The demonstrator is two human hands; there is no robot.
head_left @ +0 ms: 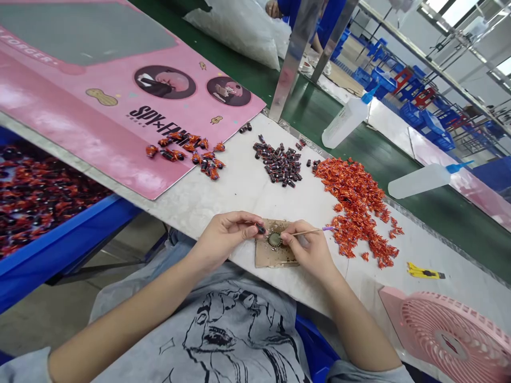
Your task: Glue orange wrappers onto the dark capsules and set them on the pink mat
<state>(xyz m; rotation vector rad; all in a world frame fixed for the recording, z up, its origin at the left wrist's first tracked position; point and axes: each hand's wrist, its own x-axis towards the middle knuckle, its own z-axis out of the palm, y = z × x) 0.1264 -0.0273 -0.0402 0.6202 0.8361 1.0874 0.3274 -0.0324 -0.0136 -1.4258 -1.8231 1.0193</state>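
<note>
My left hand pinches a small dark plastic piece between thumb and fingertips. In my right hand is a thin wooden stick with a purple end, its other end hidden at my fingertips. Between the hands, a small round cap with liquid in it sits on a stained cardboard piece. Beyond them lies a pile of dark pieces. A larger heap of orange pieces spreads to the right. Joined orange-and-dark pieces lie to the left, partly on a pink printed board.
The pink printed board covers the table's left side. A blue bin of finished-looking pieces stands lower left. Two white bottles lie tilted behind the heap. A yellow cutter and pink fan are at right. Another person works beyond.
</note>
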